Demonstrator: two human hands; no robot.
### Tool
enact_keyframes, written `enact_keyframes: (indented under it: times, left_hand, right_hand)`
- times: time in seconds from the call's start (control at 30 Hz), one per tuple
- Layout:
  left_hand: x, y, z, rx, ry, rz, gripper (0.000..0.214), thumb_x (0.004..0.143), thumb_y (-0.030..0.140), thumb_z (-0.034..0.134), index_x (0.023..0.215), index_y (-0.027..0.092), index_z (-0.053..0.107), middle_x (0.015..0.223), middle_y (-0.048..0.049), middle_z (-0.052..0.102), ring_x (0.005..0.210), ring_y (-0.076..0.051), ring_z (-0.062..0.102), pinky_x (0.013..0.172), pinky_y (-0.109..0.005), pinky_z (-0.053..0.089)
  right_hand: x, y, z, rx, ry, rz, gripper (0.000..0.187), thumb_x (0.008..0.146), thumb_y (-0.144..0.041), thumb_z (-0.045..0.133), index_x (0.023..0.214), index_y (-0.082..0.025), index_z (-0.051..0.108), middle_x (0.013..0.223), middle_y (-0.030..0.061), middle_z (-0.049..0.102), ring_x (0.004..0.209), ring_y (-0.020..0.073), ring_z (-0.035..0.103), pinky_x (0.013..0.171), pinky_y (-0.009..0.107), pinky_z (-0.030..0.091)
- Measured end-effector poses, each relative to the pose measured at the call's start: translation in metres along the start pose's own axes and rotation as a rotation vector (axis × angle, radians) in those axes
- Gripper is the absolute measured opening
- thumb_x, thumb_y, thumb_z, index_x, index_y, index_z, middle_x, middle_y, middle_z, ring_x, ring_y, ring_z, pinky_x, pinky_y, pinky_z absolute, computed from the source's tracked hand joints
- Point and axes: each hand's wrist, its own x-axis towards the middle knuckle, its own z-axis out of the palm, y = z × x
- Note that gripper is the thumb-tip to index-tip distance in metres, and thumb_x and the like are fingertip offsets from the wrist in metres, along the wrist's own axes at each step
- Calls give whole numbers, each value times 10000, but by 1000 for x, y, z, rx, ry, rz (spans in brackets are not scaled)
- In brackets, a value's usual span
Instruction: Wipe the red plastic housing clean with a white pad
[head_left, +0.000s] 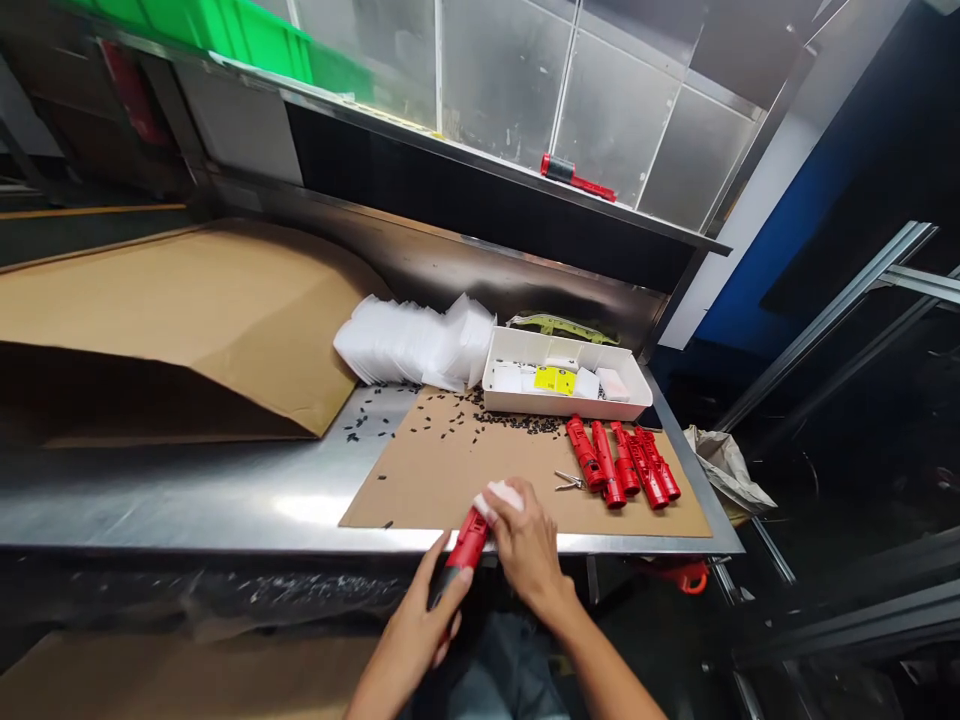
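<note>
A red plastic tube sits at the near edge of the worktop, tilted so its upper end points up and to the right, and both hands hold it. The left hand wraps the lower end, thumb laid along the top and fingers curled underneath, with the wrist coming up from below the edge. The right hand comes in from the lower right with its back to the camera, fingers bent down over the tube's upper end and pinching a small white piece against it; how that piece meets the tube is hidden by the fingers.

The tube's upper end overlaps the near border of a flat cardboard sheet, which is strewn with small black bits. To the right on that sheet lie a small metal tool and, just beside it, a row of red tubes set side by side. Behind them stands a white tray with white and yellow pieces inside, and left of it a heap of white bags. Bare steel lies open to the left of the sheet, up to a large folded cardboard. The worktop ends close on the right, past the red row.
</note>
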Motion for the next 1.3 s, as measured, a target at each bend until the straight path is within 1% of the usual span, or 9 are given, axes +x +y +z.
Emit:
enact_keyframes:
  times: [0.2,0.33,0.53,0.77,0.93,1.07,1.17,1.27,1.3]
  left_hand:
    - [3,-9,-8,-462,-149,-133,803,767,627,626,1386,155,430,526,53,435,405,-56,248,408,-136,139]
    - [3,-7,-11,-663,-204,-186,669,795,548,703,1329,208,486,543,44,471,398,-30,257,391,-94,110]
    - [5,6,-17,-900,-207,-404,203,967,295,487,1094,148,548,506,50,440,328,-17,217,314,-68,130]
    - [6,22,-23,-1090,-229,-539,389,1034,266,288,797,123,561,534,45,413,303,-10,281,274,-69,162]
    - [7,20,-20,-1138,-226,-589,578,1043,423,240,613,134,496,487,45,390,273,7,230,254,-71,152]
    - [11,13,-18,-1145,-249,-612,588,1020,479,324,569,138,485,443,72,306,260,2,197,244,-82,142]
    - [13,7,-18,-1159,-217,-568,494,1004,399,402,633,116,565,477,26,413,275,-1,243,252,-75,151]
    - [15,-4,-20,-1155,-191,-503,199,743,275,791,838,155,665,487,37,468,305,-13,296,275,-63,169]
    - [16,-9,-22,-1147,-197,-466,389,611,217,884,940,192,677,497,45,487,325,-21,331,289,-60,197]
  right_hand:
    - [-4,-11,-1,-1,-61,-70,333,986,-285,488,1269,-363,647,1360,86,566,1130,262,631,908,404,544]
    - [4,-6,-2,30,-57,-105,325,982,-275,509,1256,-372,654,1379,53,559,1167,236,615,947,373,530]
    - [-1,-4,8,95,10,-109,330,1008,-326,453,1269,-344,653,1383,73,546,1208,230,596,947,354,538]
    - [-1,2,15,157,65,-169,316,994,-311,482,1238,-306,683,1355,115,560,1201,278,593,968,441,527]
    - [-11,-1,15,207,1,-341,309,956,-315,561,1239,-373,669,1370,48,564,1152,199,629,921,308,560]
    - [-3,6,12,158,44,-262,294,969,-296,530,1210,-320,697,1345,101,574,1180,270,610,963,435,538]
    - [-10,3,15,163,64,-279,309,959,-294,548,1237,-332,675,1361,87,566,1190,241,609,956,385,546]
    - [-15,1,19,117,-6,-315,326,926,-294,611,1236,-382,662,1375,28,571,1188,185,612,935,296,553]
    - [-10,3,18,72,-22,-289,322,926,-292,616,1230,-385,664,1370,23,578,1189,185,612,941,301,549]
